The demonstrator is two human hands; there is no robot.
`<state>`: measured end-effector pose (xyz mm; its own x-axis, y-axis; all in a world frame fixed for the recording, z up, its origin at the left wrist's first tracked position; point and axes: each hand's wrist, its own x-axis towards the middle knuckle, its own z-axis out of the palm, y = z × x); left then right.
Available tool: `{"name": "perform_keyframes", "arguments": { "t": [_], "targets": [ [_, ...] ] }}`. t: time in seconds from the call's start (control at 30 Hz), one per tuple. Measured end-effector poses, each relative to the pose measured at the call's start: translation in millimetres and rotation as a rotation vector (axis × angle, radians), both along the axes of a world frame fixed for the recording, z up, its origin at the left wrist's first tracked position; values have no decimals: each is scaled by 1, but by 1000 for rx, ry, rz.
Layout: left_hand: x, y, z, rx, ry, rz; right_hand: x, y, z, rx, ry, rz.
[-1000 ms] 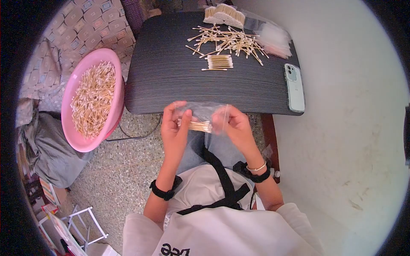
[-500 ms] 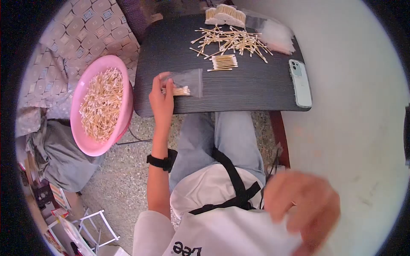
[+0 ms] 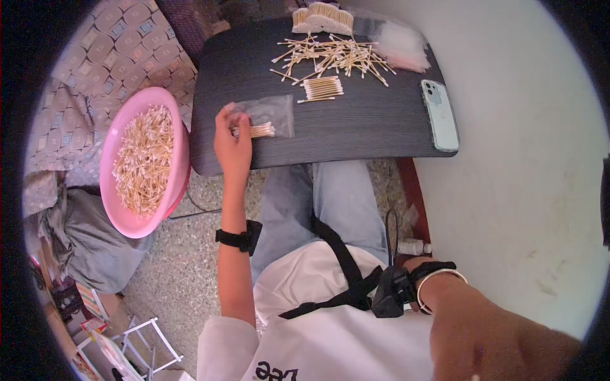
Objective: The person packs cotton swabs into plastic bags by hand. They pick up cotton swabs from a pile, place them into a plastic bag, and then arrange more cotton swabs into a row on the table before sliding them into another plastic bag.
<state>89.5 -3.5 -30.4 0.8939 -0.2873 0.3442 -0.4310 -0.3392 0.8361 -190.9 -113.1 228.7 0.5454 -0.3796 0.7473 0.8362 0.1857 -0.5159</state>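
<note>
My left hand [image 3: 233,141] is at the table's near left edge. Its fingers and thumb are closed on the left end of a clear zip bag [image 3: 279,114]. A small bunch of cotton swabs [image 3: 262,130] shows at the bag, its left ends hidden by my thumb. Close to the camera at the lower right is my right hand [image 3: 502,340], with a black strap and a bangle at the wrist. Its fingers are hidden or out of frame. On the table, a neat row of cotton swabs [image 3: 323,87] lies in front of a loose pile of swabs [image 3: 333,56].
Packed swab bundles [image 3: 322,19] stand at the table's [image 3: 356,130] far edge, beside a stack of clear bags [image 3: 401,46]. A phone [image 3: 440,117] lies at the right edge. Left of the table is a pink basin [image 3: 109,184] full of swabs. A wall [image 3: 508,159] borders the right side.
My right hand has moved down and right, nearer the camera, bringing its strapped wrist into view. The left hand keeps its hold on the bag. The whole view has shifted slightly.
</note>
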Motion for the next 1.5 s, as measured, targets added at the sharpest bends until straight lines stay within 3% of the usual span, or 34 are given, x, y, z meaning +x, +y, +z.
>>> {"name": "perform_keyframes", "arguments": {
  "t": [0.43,0.63,0.73,0.87,0.97,1.07,1.17,1.27,1.5],
  "targets": [
    [12,3,1,-34,-49,-17,4,-13,0,-131,66,124],
    [12,0,16,140,-439,310,13,-26,-4,-263,178,271],
    [-6,-19,34,4,-455,161,19,-42,-8,-377,254,344],
    [-32,-56,49,46,-514,-137,34,-70,-15,-572,373,370],
    [-44,-80,30,53,-475,-324,55,-91,-32,-719,496,274],
    [-49,-88,6,188,-486,-421,85,-108,-77,-882,674,-18],
    [-58,-90,9,290,-431,-377,115,-122,-157,-1239,837,-579],
    [-58,-90,7,411,-482,-299,141,-135,-214,-1220,805,-672],
    [-55,-93,-4,430,-438,-323,169,-136,-255,-1311,815,-748]
  ]
}}
